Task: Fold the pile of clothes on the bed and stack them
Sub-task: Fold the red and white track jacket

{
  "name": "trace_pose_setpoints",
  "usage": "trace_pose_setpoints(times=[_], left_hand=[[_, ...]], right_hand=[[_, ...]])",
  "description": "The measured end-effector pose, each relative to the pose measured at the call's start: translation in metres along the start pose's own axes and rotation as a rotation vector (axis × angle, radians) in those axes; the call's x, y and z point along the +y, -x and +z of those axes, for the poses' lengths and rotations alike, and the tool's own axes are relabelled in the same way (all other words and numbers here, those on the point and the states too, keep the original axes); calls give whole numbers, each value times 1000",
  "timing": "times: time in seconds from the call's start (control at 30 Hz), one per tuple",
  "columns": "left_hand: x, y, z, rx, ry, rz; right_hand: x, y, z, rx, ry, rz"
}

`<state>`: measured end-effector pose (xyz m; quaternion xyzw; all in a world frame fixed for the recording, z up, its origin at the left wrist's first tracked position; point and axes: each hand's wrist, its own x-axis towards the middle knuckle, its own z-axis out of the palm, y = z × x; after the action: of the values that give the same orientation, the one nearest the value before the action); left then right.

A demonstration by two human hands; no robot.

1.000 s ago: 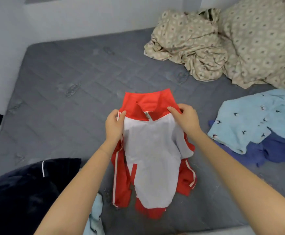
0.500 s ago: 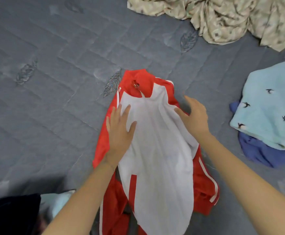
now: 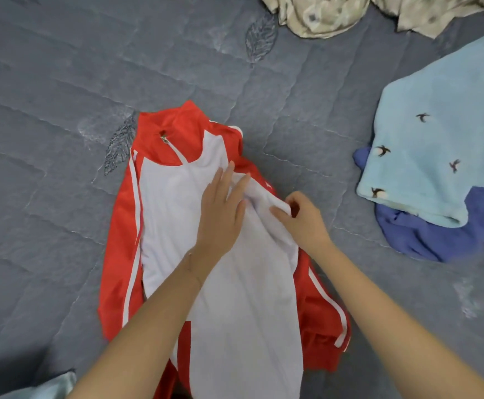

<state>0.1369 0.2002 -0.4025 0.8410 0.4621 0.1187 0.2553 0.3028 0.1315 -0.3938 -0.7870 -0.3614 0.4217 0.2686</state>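
Bed (image 3: 62,110): left hand (image 3: 220,214) flat on jacket (image 3: 166,226)

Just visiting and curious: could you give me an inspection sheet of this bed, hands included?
Surface: grey quilted mattress with leaf stitching.
Job's things: red and white jacket lies front up; light blue bird-print garment lies on a dark blue garment, right.
Clutter: crumpled beige bedding at top edge; pale cloth at bottom left corner.
Grippers: left hand presses flat on the jacket's white front; right hand pinches a white fold.
Cables: nothing seen.
Surroundings: nothing seen beyond the bed.
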Motion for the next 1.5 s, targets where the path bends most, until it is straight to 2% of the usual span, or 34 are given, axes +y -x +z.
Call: trace_pose_setpoints(times=[0.1, 0.17, 0.2, 0.27, 0.33, 0.47, 0.57, 0.67, 0.77, 0.83, 0.93, 1.07, 1.13, 1.2, 1.27, 1.37, 1.5], left_hand=[[10, -26, -5, -49, -89, 149], [14, -42, -5, -122, -121, 137], [14, -49, -4, -142, -130, 92], [13, -57, -2, -169, -163, 13], [10, -57, 1, -187, -188, -20], [3, -53, 11, -227, -338, -102], [4, -54, 18, -262, -441, -94], [7, -57, 18, -264, -468, -57], [14, -68, 16, -167, -289, -51], [26, -81, 11, -48, -60, -121], [50, -102, 7, 78, 152, -112], [79, -125, 12, 131, 375, -178], [87, -136, 16, 143, 452, -205], [91, -145, 20, 146, 471, -225], [91, -149, 23, 137, 453, -242], [94, -149, 30, 15, 362, -232], [126, -154, 36, -3, 105, -48]], right_hand=[[-2, 9, -3, -224, -174, -5], [0, 11, -5, -247, -308, 46], [3, 8, -5, -195, -283, 42], [9, -2, -5, -110, -72, 25], [10, -11, -3, -119, 67, 47], [14, -23, 6, -130, 128, 119], [16, -28, 8, -132, 279, 28], [15, -33, 0, -113, 128, -36], [8, -42, -15, -42, -82, 6], [4, -50, -29, -12, -96, 1], [4, -62, -51, -18, -117, 43], [15, -68, -82, -276, -11, 159], [23, -69, -97, -336, -44, 233], [29, -72, -114, -242, -126, 285], [28, -77, -132, -59, -176, 268], [26, -86, -162, 164, -235, 184], [17, -93, -187, 227, -109, 15]])
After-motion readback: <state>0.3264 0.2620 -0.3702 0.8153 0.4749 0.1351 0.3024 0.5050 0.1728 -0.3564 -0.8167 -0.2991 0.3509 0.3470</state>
